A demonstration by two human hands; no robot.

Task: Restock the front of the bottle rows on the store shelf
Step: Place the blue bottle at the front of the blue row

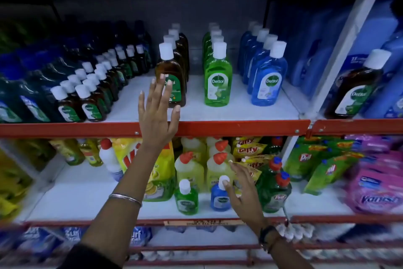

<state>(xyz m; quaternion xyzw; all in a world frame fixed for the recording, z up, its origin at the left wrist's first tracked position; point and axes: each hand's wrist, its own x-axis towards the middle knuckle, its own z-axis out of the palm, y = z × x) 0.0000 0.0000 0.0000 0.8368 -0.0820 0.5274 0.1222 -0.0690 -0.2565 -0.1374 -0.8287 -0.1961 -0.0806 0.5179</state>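
On the upper shelf (239,128) stand three rows of white-capped Dettol bottles: a brown row with its front bottle (172,72), a green row (217,76) and a blue row (268,79). My left hand (158,113) is raised, fingers spread, just in front of the brown front bottle and holds nothing. On the lower shelf a small green Dettol bottle (186,197) and a small blue Dettol bottle (220,197) stand near the edge. My right hand (242,190) is spread open beside the small blue bottle, thumb at its white cap.
Small brown Dettol bottles (91,103) fill the upper shelf's left side. A large brown bottle (354,89) stands past the white divider on the right. Yellow dish-soap bottles (192,168), green bottles (273,190) and pouches (370,190) crowd the lower shelf.
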